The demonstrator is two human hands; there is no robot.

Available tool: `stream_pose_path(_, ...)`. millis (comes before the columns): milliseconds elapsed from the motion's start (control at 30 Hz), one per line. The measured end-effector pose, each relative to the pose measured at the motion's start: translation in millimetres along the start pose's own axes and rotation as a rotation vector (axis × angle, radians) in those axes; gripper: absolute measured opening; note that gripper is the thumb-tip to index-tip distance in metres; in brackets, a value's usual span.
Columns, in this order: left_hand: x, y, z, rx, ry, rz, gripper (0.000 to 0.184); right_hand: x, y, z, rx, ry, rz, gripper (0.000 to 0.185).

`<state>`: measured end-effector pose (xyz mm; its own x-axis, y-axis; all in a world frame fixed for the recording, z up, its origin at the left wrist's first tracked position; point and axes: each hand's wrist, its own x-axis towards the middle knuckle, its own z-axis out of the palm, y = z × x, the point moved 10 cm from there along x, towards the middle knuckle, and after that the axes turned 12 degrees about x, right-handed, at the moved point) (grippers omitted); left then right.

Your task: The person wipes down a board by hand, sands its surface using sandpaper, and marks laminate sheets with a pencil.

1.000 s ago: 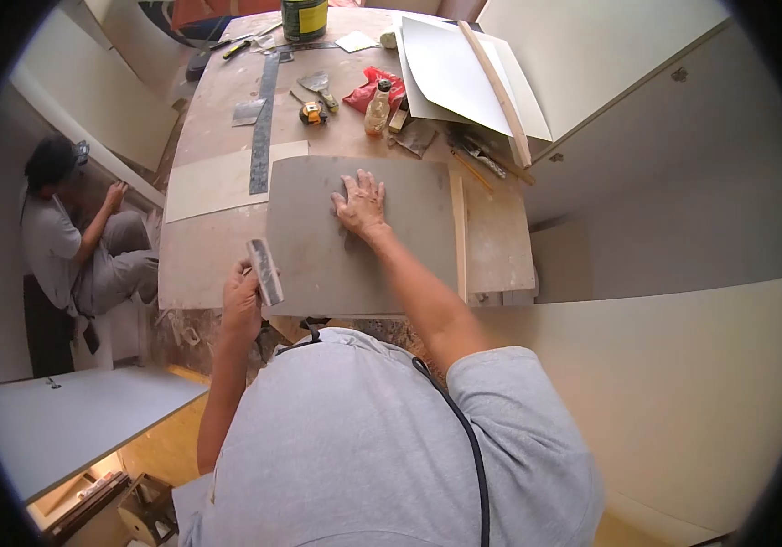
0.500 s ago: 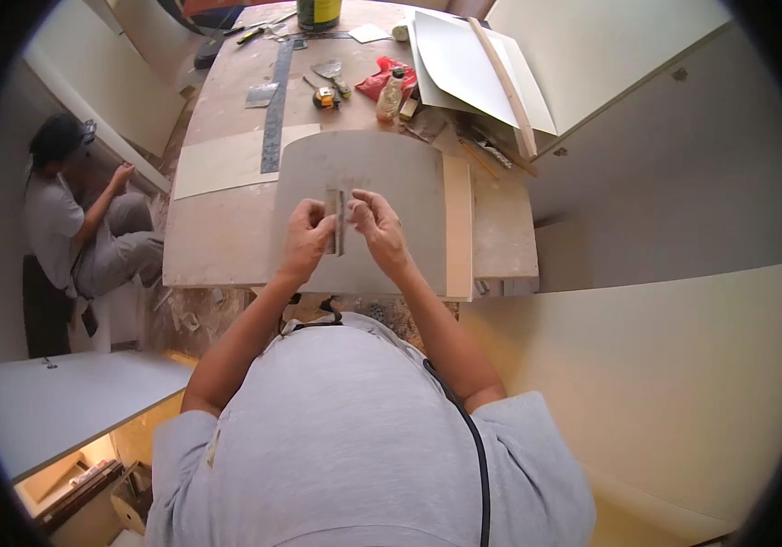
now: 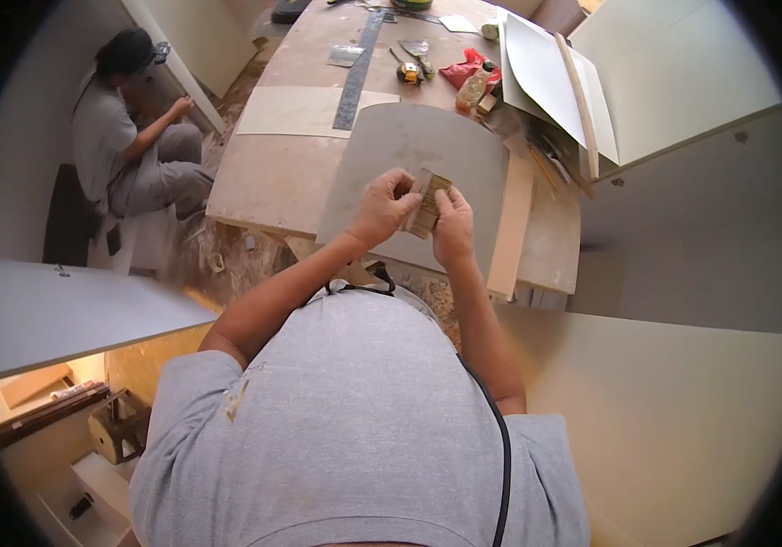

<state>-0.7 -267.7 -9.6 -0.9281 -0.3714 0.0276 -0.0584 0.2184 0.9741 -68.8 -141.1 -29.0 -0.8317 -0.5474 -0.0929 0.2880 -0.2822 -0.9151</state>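
Note:
Over the grey panel [image 3: 409, 137] at the table's near edge, both my hands hold a small, flat, brown block [image 3: 429, 210] with dark lines across its face. My left hand [image 3: 382, 210] pinches its left edge, thumb and forefinger together. On the other side, my right hand [image 3: 454, 228] grips it with the thumb lying on its face. The block is tilted, and the fingers hide part of it. What it is made of I cannot tell.
A worktable [image 3: 272, 182] carries a metal straightedge [image 3: 361, 73], a tape measure [image 3: 409, 73], a bottle [image 3: 473, 91], a red bag [image 3: 461, 70] and white sheets [image 3: 537, 82] under a wooden strip [image 3: 578, 105]. Another person [image 3: 126, 128] crouches at the left. Pale panels [image 3: 664, 392] stand at the right.
Both hands have shifted right in view with the block, and its face now shows where its narrow edge did. My right hand has closed on it. The camera view has also shifted.

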Motion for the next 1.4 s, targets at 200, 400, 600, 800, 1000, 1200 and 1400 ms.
stream_pose_path(200, -19.2, -56.7, -19.8, -0.49, -0.026, -0.37, 0.019, -2.9, 39.2, 13.6, 0.549, 0.005, 0.326, 0.025)
stream_pose_path(400, -35.5, -63.5, -46.9, -0.323, 0.164, -0.29, 0.026, -1.8, 61.5, 31.7, 0.55, -0.025, 0.394, 0.025)
stream_pose_path(600, -63.7, 12.8, -96.6, 0.556, 0.286, -0.074, 0.03, -3.3, 69.0, 84.4, 0.476, -0.077, 0.45, 0.022)
stream_pose_path(800, -88.9, -72.5, -137.7, -0.433, 0.25, -0.243, 0.029, -0.1, 92.1, 151.9, 0.532, -0.267, 0.494, 0.023)
stream_pose_path(1000, -120.7, -98.5, -161.0, -0.973, 0.224, -0.348, 0.025, -1.2, 115.8, 167.1, 0.23, -0.271, 0.507, 0.024)
stream_pose_path(1200, -129.2, -130.2, -190.0, -0.559, 0.455, -0.297, 0.028, -0.9, 127.9, 178.0, 0.148, -0.263, 0.563, 0.022)
stream_pose_path(1400, -130.3, -94.6, -194.8, 0.315, 0.335, -0.325, 0.059, -6.0, 134.3, 186.5, 0.312, -0.321, 0.576, 0.028)
